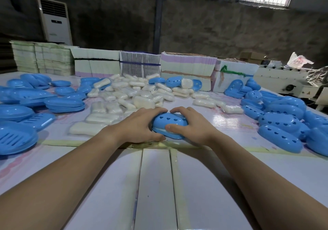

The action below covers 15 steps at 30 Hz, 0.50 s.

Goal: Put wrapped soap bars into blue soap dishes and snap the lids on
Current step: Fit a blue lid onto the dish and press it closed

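Hands, left [142, 126] and right [190, 126], each grip the lidded soap dish [169, 126], its long axis running left to right.

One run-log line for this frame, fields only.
step: closing lid | left hand: grips soap dish | right hand: grips heart-hole lid | seam: white gap showing | wrapped soap bars: piled behind
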Available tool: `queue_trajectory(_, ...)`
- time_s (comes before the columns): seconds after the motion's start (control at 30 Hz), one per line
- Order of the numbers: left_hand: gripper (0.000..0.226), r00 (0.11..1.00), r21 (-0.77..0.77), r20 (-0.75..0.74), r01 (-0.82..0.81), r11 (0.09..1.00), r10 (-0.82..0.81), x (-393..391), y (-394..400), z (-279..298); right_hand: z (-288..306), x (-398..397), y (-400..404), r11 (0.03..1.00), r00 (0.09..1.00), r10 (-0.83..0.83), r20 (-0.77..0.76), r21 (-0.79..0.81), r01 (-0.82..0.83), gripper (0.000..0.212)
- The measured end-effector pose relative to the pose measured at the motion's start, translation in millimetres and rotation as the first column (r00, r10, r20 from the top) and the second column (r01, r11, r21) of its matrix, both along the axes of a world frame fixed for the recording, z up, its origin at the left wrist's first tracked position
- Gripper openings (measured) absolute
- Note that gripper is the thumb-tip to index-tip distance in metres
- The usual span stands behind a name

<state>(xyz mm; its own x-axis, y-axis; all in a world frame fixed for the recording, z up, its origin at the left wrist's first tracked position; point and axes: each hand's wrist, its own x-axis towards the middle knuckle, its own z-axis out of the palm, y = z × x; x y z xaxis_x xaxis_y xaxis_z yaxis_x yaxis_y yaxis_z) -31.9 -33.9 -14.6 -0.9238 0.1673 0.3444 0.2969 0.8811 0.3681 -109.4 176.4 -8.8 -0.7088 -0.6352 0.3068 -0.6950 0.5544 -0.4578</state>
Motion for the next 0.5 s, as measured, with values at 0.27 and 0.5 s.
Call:
queue_trajectory(0.27, 0.075, 0.999, -0.031, 0.018, -0.027, 0.999, 0.028, -3, 1, -2, -2, 3, -6, 0.994, 0.998, -0.051, -0.046, 0.090, 0.055, 0.061)
queue_trajectory(0.5, 0.072, 1.000, -0.057, -0.003, -0.019, 0.998, 0.019, -4, -4, -2, 9, 1, 5, 0.986, 0.998, 0.032, 0.061, 0.164, -0.041, 0.080)
